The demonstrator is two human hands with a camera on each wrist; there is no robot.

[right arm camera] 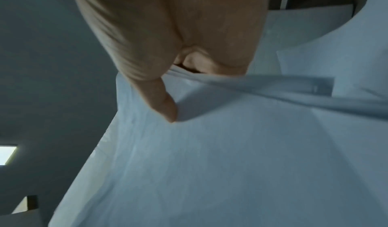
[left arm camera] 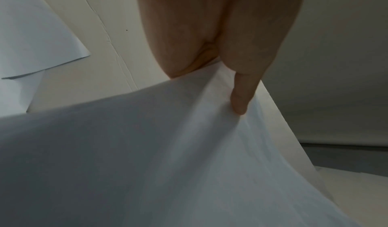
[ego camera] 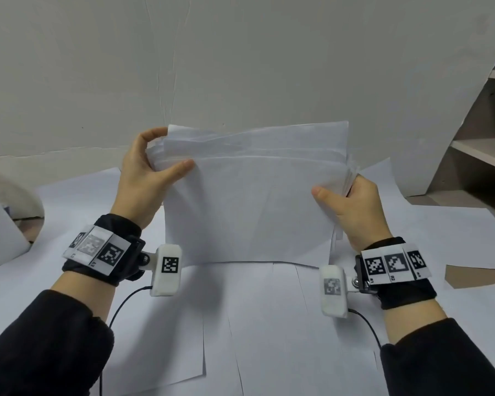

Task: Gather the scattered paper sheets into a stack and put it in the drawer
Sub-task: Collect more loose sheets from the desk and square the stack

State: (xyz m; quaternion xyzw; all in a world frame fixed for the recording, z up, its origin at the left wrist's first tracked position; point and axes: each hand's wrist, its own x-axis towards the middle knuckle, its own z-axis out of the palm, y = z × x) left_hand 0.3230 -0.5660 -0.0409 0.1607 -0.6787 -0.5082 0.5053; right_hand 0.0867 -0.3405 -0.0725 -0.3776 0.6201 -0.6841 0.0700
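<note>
A thin, floppy stack of white paper sheets (ego camera: 249, 201) stands on edge on the paper-covered desk (ego camera: 269, 324), tops uneven. The left hand (ego camera: 143, 172) and right hand (ego camera: 352, 204) pinch its side edges.

We see a white stack of paper (ego camera: 249, 201), and more white sheets (ego camera: 269, 324) cover the counter. Our sleeves (ego camera: 46, 344) are black. The wrist bands (ego camera: 97, 250) carry black-and-white square code patterns. The wall (ego camera: 240, 58) is pale grey, the shelf (ego camera: 480, 155) beige.
</note>
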